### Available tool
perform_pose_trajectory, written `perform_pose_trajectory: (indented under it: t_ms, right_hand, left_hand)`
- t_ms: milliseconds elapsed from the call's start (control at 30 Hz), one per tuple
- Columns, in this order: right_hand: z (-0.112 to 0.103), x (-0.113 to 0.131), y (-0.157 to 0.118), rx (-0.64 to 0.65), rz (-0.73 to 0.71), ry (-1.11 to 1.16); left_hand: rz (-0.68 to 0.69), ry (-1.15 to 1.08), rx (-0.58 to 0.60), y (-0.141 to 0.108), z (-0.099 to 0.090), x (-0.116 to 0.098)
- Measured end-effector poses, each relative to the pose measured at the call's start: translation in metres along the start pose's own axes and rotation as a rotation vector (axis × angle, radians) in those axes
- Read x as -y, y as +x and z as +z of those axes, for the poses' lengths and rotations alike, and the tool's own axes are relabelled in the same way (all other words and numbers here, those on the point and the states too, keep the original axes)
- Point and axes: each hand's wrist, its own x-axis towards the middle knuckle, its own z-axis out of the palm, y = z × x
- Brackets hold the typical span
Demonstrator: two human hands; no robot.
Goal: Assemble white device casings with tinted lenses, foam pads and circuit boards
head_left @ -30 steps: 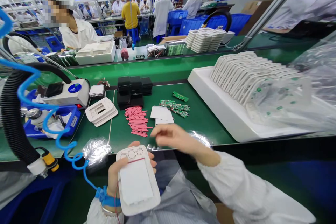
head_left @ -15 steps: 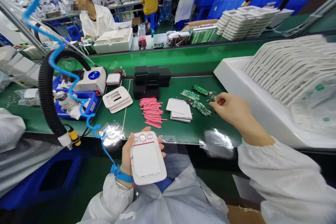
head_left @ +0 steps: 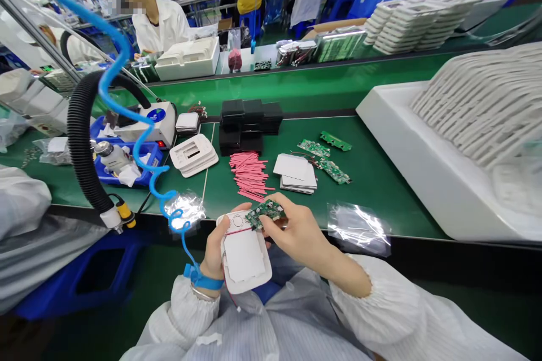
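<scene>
My left hand [head_left: 215,249] holds a white plastic housing [head_left: 248,281] near the table's front edge. A white rectangular pad [head_left: 243,256] and a pink strip lie on it, and a thin wire hangs from its lower left side. My right hand [head_left: 298,231] pinches a green circuit board [head_left: 266,213] over the housing's upper right corner; whether the two touch is unclear. Beyond the hands are pink strips [head_left: 249,175], a stack of white pads [head_left: 296,172] and several loose circuit boards [head_left: 334,170]. White housings [head_left: 193,155] are stacked to the left.
Black blocks [head_left: 241,141] stand behind the pink strips. At the right is a large white foam box [head_left: 393,163] of white parts. A blue tray [head_left: 156,152], a black hose [head_left: 78,141] and a coiled blue cord [head_left: 146,121] are at left. A person [head_left: 163,25] sits across.
My right hand has moved left and toward me from the loose boards, carrying a circuit board to the housing. My left hand still holds the housing.
</scene>
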Motion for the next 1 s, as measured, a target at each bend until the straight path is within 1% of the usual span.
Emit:
perform_pose_trajectory:
  t_ms: [67,133,200,300,400,500,600,700,800,933,1000]
  right_hand:
    - [0.0,0.0,-0.001,-0.006,-0.033,-0.053]
    - [-0.001,0.0,-0.001,-0.009,-0.045,-0.018]
    - [-0.003,-0.001,0.0,-0.029,-0.006,0.11]
    - [-0.01,-0.001,0.002,-0.082,0.091,0.324]
    - [-0.013,-0.002,0.002,-0.147,0.094,0.374]
    - [-0.011,-0.007,0.001,-0.122,-0.014,0.304]
    - [-0.01,-0.015,0.0,-0.048,-0.169,0.103]
    - [-0.012,-0.017,0.001,-0.025,-0.245,-0.04]
    - [-0.011,-0.012,0.0,-0.026,-0.32,-0.078]
    - [0.005,-0.007,-0.001,0.052,-0.479,-0.098]
    - [0.014,-0.009,0.001,0.054,-0.473,-0.12]
  left_hand:
    - [0.005,-0.002,0.012,0.0,-0.002,0.001]
    - [-0.016,-0.018,0.036,0.0,-0.002,0.0]
    - [-0.053,-0.031,0.062,-0.002,-0.001,-0.002]
    - [-0.08,-0.041,0.079,-0.005,0.001,-0.005]
    - [-0.089,-0.059,0.084,-0.004,0.003,-0.007]
    - [-0.105,-0.084,0.08,-0.003,0.003,-0.008]
    - [-0.137,-0.091,0.081,-0.003,0.002,-0.01]
    - [-0.155,-0.105,0.078,-0.004,0.002,-0.01]
    - [-0.122,-0.144,0.071,-0.001,0.004,-0.006]
    - [-0.052,-0.186,0.033,0.005,0.006,0.002]
    - [-0.039,-0.178,0.005,0.007,0.006,0.004]
